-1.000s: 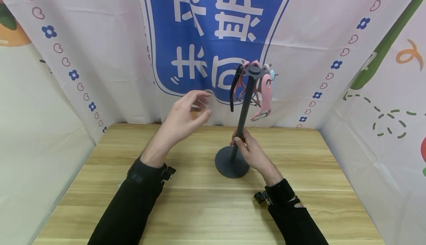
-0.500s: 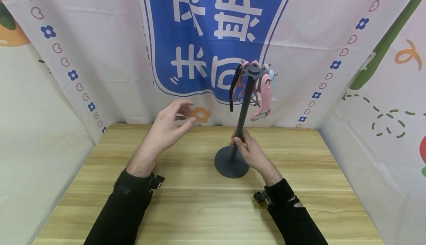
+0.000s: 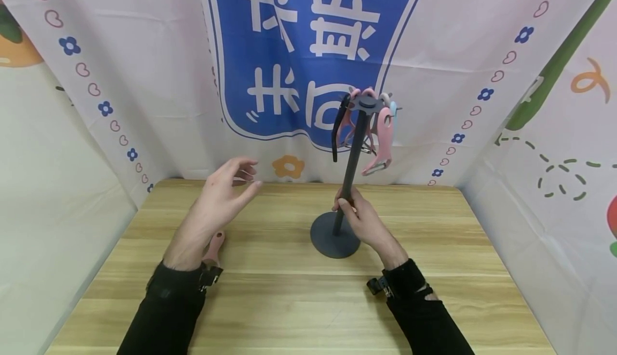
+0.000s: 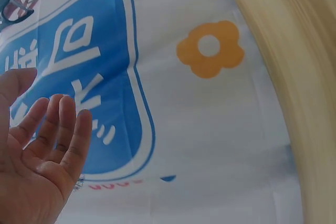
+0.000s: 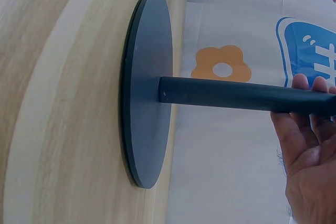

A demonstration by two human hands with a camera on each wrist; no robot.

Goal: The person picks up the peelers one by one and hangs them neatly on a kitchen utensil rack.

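My right hand grips the pole of a dark grey rack stand, whose round base rests on the table. From its top hang several peelers: a pink peeler with a metal blade at the front right, a black peeler at the left, and others in pink, white and light blue partly hidden behind. My left hand is raised over the table's left side, fingers relaxed and apart, holding nothing. Beneath its wrist lies a pink handle with a hole in its end; the sleeve hides the rest.
The wooden table has printed white cloth hanging behind it and along both sides. A blue panel with white characters stands out on the back cloth, just behind the rack's top.
My left hand has drawn back from near the rack, moving left and down, which uncovers the pink handle on the table. The right hand and stand have stayed in place.
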